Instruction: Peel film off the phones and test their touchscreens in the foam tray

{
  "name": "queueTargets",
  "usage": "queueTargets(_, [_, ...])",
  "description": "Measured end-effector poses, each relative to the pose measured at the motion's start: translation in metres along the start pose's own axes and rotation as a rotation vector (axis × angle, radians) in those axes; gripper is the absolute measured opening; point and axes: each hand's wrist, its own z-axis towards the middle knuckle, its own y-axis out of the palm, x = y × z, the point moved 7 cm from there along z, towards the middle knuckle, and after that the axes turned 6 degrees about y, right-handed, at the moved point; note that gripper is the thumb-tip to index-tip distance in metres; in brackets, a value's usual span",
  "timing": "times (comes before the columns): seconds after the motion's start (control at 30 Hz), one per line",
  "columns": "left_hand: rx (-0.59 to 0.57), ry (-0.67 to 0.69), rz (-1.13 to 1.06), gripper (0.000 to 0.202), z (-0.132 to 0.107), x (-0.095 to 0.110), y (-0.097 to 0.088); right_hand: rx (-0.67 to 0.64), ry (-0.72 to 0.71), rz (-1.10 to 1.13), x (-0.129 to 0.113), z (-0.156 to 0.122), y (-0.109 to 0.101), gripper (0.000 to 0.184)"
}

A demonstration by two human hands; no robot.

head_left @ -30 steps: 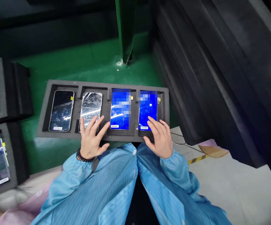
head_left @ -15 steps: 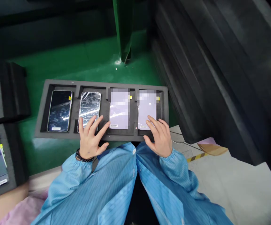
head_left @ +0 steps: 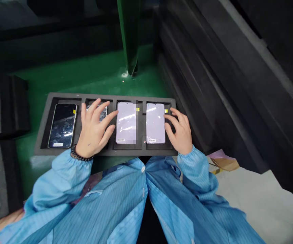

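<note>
We look down on a black foam tray of four phones. The first phone lies dark. Our left hand, fingers spread flat, covers the dark second phone. The third phone and fourth phone glow pale, so half seem lit. Our right hand, loosely curled, touches the fourth's right edge and grips nothing.

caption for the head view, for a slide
Foam tray of four phones: left hand spread over the second phone, right hand beside the fourth phone
</note>
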Motion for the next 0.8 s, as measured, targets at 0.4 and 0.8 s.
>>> queueTargets(0.4, [-0.163, 0.075, -0.017, 0.057, 0.068, -0.018, 0.056, -0.016, 0.205, -0.02, 0.012, 0.013, 0.019, 0.033])
queueTargets(0.8, [0.017, -0.115, -0.557, 0.055, 0.054, -0.002, 0.044, -0.071, 0.234, 0.111, 0.003, 0.02, 0.024, 0.039])
